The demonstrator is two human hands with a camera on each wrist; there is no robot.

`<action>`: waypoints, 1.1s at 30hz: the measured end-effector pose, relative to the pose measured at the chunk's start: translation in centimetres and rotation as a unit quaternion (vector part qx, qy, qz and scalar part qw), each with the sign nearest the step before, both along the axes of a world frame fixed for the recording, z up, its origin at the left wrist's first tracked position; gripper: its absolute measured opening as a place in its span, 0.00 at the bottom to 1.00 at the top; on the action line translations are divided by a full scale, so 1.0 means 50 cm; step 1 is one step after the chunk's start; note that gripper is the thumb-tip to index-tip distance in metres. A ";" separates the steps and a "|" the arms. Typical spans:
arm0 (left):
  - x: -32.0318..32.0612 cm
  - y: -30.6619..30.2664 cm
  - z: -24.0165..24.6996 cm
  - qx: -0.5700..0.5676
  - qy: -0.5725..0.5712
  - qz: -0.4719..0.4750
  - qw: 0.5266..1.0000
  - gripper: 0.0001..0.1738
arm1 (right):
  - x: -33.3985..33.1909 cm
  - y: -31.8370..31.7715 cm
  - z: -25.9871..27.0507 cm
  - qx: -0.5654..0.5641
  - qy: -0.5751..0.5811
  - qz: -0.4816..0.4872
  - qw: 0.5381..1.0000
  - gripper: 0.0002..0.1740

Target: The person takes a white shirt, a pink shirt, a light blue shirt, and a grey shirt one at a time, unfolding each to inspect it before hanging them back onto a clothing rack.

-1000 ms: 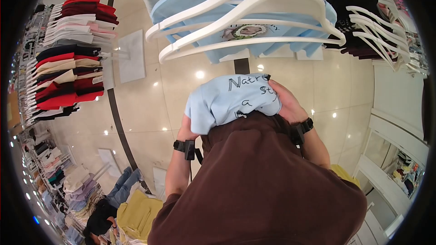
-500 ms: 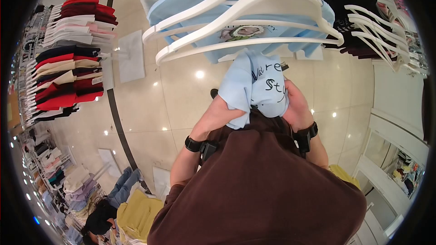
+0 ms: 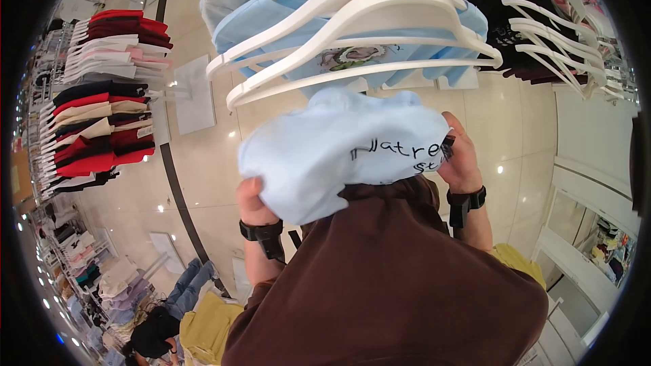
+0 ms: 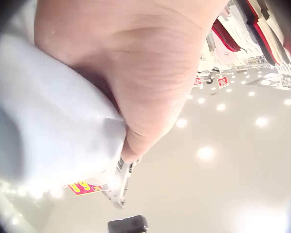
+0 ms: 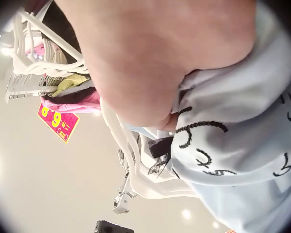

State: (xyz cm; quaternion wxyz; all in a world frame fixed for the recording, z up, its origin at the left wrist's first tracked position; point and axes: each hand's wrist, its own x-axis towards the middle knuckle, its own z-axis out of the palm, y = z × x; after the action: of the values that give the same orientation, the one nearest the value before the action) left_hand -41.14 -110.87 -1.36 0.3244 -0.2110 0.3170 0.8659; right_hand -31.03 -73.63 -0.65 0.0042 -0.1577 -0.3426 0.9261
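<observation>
A light blue garment (image 3: 305, 163) with black lettering is stretched between both hands in front of the person's brown top (image 3: 380, 264). My left hand (image 3: 256, 202) grips its lower left edge, the thumb lying over the cloth. At the lettered right end, my right hand (image 3: 462, 161) holds the fabric, and a small black piece (image 5: 160, 147) shows beside the thumb in the right wrist view. In the left wrist view, pale cloth (image 4: 53, 111) runs under the hand and hides the fingers. Just beyond the garment hangs a white hanger (image 3: 359, 17).
Behind the front hanger, more light blue clothes (image 3: 264, 27) hang on white hangers. Black clothes (image 3: 515, 20) hang at the upper right. Red, white and black clothes (image 3: 115, 122) fill a rack on the left. A person in a black top (image 3: 152, 332) is at lower left, beside yellow clothing (image 3: 210, 325).
My left hand came inward and bunched the garment, then moved out to the left, spreading it wider. My right hand shifted slightly right and kept its hold.
</observation>
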 end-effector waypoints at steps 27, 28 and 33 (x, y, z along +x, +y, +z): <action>-0.095 0.015 -0.101 -0.607 0.287 -0.246 0.699 0.14 | -0.074 -0.079 0.097 0.503 0.105 0.240 0.823 0.14; -0.094 0.022 -0.081 -0.443 0.234 -0.111 0.858 0.15 | -0.080 -0.084 0.100 0.563 0.120 0.286 0.766 0.15; -0.072 0.063 0.022 -0.155 0.127 0.092 0.975 0.15 | -0.105 -0.067 0.139 0.592 0.128 0.199 0.771 0.10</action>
State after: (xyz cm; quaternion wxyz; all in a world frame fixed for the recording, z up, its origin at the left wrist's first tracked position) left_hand -44.75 -107.70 -0.27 0.1638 -0.1754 0.4652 0.8521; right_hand -36.28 -76.97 6.32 -0.0443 0.0679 -0.8429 0.5319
